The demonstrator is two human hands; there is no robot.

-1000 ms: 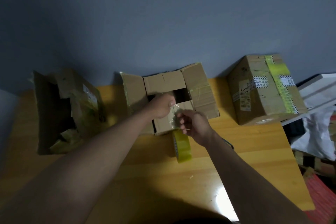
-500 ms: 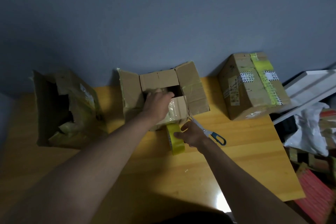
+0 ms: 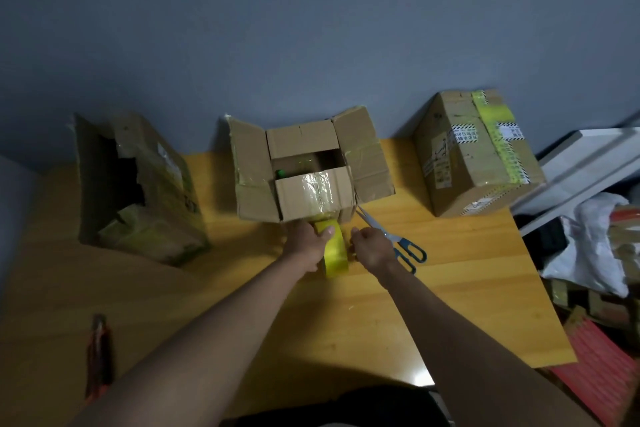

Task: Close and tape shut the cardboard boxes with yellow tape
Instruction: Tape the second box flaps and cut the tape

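Left hand down to the tape roll

My left hand (image 3: 306,246) has left the half-open middle box (image 3: 311,173) and now grips the yellow tape roll (image 3: 335,251) on the table (image 3: 450,288); my right hand (image 3: 372,248) pinches its other side, flaps untaped

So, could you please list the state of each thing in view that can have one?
Middle box: flaps open, near flap taped.
Left box: torn, open.
Right box: closed, sealed with yellow tape.
Tape roll: standing on edge on the table.
Scissors: lying on the table; blades look closed.
Left hand: grips the tape roll.
Right hand: fingers curled beside the roll; hold unclear.
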